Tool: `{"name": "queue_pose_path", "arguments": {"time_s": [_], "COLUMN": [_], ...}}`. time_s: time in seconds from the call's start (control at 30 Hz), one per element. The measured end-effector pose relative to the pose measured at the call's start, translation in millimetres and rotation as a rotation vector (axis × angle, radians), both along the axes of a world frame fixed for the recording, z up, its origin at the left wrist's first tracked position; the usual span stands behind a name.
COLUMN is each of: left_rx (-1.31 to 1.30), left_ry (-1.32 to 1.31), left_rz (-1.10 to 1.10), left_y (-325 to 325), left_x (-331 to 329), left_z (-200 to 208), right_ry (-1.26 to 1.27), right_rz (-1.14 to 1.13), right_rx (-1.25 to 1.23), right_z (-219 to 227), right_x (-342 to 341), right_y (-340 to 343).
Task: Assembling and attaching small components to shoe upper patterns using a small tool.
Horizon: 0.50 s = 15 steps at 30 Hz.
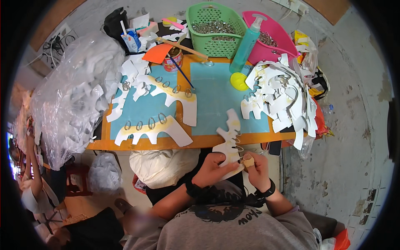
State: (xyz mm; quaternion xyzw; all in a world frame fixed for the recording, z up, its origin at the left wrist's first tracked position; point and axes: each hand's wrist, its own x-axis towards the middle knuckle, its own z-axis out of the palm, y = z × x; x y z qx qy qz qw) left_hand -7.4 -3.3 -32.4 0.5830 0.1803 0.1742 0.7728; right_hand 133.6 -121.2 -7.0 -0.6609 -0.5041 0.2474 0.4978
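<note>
My left hand (pixel 211 170) grips a white scalloped cut-out piece (pixel 227 146) at its lower end, thumb laid across it. The piece sticks out past the table's front edge, and small metal rings line its right side. My right hand (pixel 259 171), with tan tape on a finger, pinches at the piece's lower right edge; what lies between its fingertips is too small to make out. On the table, a similar white piece (pixel 179 132) with upright metal rings and yellowish smears lies to the left. Another ringed piece (pixel 189 107) lies behind it.
A heap of white pieces (pixel 291 98) covers the table's right. Behind stand a green basket (pixel 216 49) and a pink basket (pixel 285 46) of metal parts, a teal bottle (pixel 245 48), a yellow lid (pixel 238 81) and a can with a brush (pixel 171 64). A plastic bag (pixel 71 96) bulges left.
</note>
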Motion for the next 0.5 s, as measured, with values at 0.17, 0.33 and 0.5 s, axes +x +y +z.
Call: {"name": "queue_pose_path", "arguments": {"time_s": [0.17, 0.33, 0.5], "left_rx": [0.044, 0.025, -0.330], "left_ry": [-0.188, -0.132, 0.018], "left_rz": [0.037, 0.057, 0.240], "left_y": [-5.6, -2.5, -0.9], "left_x": [-0.4, 1.1, 6.0], "left_z": [-3.9, -16.2, 5.3], "right_ry": [1.327, 0.900, 0.031], "right_rz": [0.055, 0.019, 0.057], "right_rx": [-0.073, -0.098, 0.001], "right_z": [-13.6, -15.5, -3.6], "right_x": [-9.3, -2.8, 6.2], "right_y": [-1.0, -2.1, 0.8]}}
